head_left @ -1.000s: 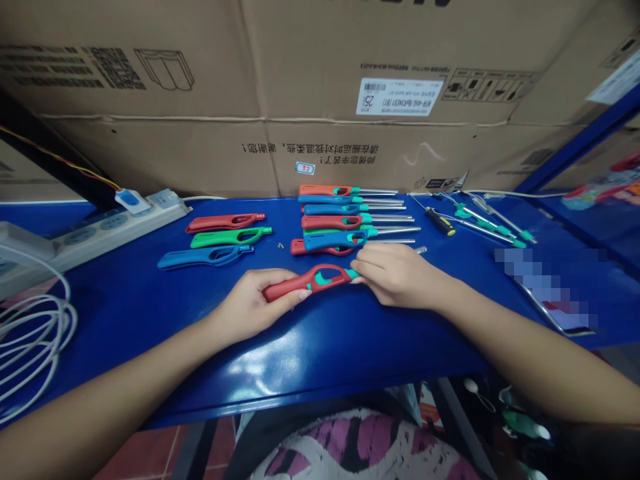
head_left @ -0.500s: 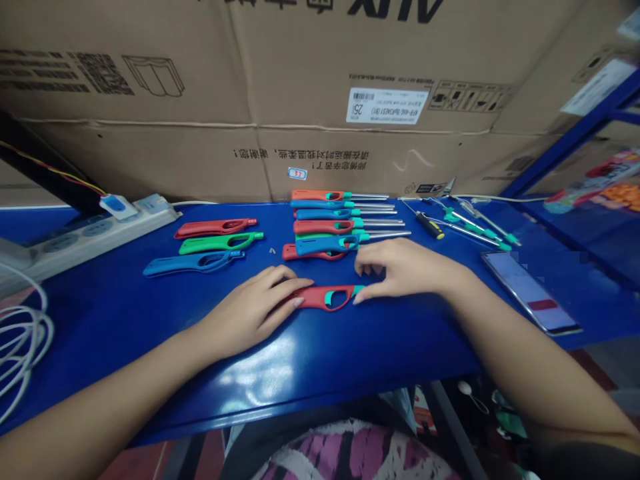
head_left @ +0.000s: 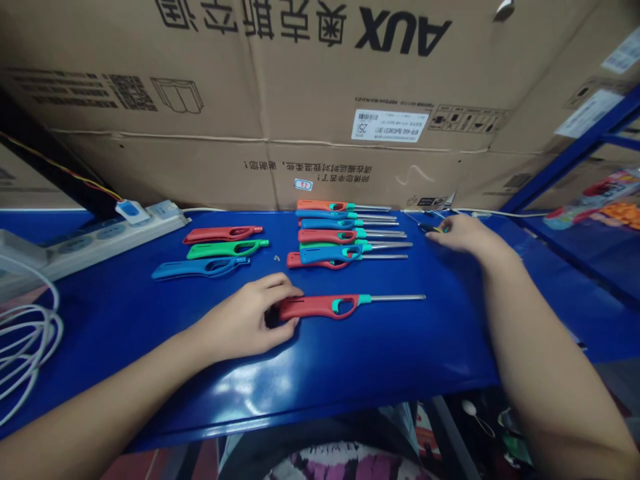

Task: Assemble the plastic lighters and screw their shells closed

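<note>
A red long-necked gas lighter (head_left: 320,306) lies across the front of the blue table, its metal tube pointing right. My left hand (head_left: 255,317) holds its handle end, thumb on the near side and fingers on the far side. At the back right, my right hand (head_left: 467,235) has its fingers closed on a small black and yellow screwdriver (head_left: 427,228), which they partly cover. Beyond the red lighter, several assembled lighters (head_left: 330,235) in orange, blue, red and green are stacked in a row. Two tiny metal bits, perhaps screws (head_left: 277,258), lie left of that row.
Red, green and blue lighter handles (head_left: 227,249) without tubes lie at the left. Behind them are a white power strip (head_left: 110,235) and a coiled white cable (head_left: 30,347). A large cardboard box (head_left: 280,120) walls off the back. A blue metal post (head_left: 565,150) stands at right.
My right hand has moved from the front of the red lighter to the screwdriver at the back right. The red lighter's metal tube now shows in full. My left hand stays at its handle.
</note>
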A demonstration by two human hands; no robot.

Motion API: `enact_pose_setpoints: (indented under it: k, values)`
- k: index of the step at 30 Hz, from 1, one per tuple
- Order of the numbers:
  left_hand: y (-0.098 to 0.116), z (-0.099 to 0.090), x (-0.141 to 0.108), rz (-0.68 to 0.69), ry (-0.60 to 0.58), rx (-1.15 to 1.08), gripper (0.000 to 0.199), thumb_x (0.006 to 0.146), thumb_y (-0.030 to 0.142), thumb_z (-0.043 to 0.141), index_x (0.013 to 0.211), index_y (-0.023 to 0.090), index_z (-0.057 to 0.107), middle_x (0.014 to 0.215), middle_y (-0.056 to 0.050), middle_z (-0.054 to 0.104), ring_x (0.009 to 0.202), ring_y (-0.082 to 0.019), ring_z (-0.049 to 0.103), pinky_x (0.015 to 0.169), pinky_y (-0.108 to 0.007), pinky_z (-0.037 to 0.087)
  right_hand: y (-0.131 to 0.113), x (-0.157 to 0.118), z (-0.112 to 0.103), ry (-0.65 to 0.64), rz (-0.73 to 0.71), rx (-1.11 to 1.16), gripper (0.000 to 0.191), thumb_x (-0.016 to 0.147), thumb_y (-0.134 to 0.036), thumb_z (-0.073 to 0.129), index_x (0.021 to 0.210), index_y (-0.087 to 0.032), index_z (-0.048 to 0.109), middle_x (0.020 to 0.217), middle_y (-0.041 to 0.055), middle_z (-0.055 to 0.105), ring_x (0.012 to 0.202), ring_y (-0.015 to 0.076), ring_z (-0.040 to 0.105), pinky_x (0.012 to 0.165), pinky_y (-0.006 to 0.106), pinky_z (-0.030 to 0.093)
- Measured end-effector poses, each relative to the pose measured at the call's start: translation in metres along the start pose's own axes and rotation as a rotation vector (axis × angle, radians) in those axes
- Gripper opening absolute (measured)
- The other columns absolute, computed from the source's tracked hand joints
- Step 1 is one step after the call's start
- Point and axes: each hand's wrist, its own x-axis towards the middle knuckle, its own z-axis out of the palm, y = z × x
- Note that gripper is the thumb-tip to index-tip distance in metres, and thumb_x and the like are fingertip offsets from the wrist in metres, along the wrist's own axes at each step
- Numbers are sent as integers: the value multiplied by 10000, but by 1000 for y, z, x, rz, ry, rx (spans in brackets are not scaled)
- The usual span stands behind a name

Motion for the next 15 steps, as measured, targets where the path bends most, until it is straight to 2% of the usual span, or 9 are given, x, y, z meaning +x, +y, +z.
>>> enact_pose_setpoints:
  k: [3, 6, 8, 11, 13, 15]
  values:
    - [2, 0, 0, 0, 7, -46, 315, 854, 227, 624, 1160, 169, 672, 999, -49, 620, 800, -156, 626, 716, -266, 520, -9, -13, -15, 266, -52, 138, 161, 805, -311, 694, 836, -153, 713, 783, 138, 689, 756, 265, 635, 697, 381, 442]
    - [2, 2, -1, 4, 5, -106, 346, 837, 189, 638, 1180, 166, 673, 1009, -48, 616, 804, -148, 619, 729, -263, 518, -26, -28, -18, 568, -75, 296, 224, 901, -288, 591, 1038, -153, 705, 853, 130, 675, 763, 231, 611, 724, 374, 458]
    - [2, 4, -1, 14, 9, -140, 351, 848, 184, 645, 1198, 171, 674, 1019, -48, 620, 833, -148, 620, 757, -262, 515, -42, -39, -11, 675, -232, 586, 226, 916, -348, 613, 1049, -195, 714, 834, 90, 665, 666, 182, 573, 630, 338, 456]
    - [0, 9, 0, 23, 23, -171, 342, 887, 221, 657, 1227, 185, 678, 1029, -49, 627, 883, -156, 618, 794, -266, 509, -74, -60, 8, 626, -480, 977, 233, 863, -403, 715, 995, -211, 727, 709, 18, 624, 485, 125, 501, 464, 298, 412]
    - [-1, 11, 0, 17, 23, -181, 348, 912, 260, 660, 1252, 189, 675, 1030, -53, 625, 892, -161, 614, 803, -273, 508, -96, -75, 22, 442, -605, 1070, 255, 889, -402, 696, 1071, -224, 706, 723, 0, 636, 507, 125, 542, 482, 291, 473]
    - [-1, 12, 0, 13, 13, -186, 359, 933, 284, 651, 1278, 187, 666, 1030, -57, 617, 908, -167, 608, 822, -284, 507, -115, -89, 33, 233, -705, 1068, 252, 904, -379, 688, 1117, -244, 685, 921, 29, 698, 625, 137, 625, 557, 295, 537]
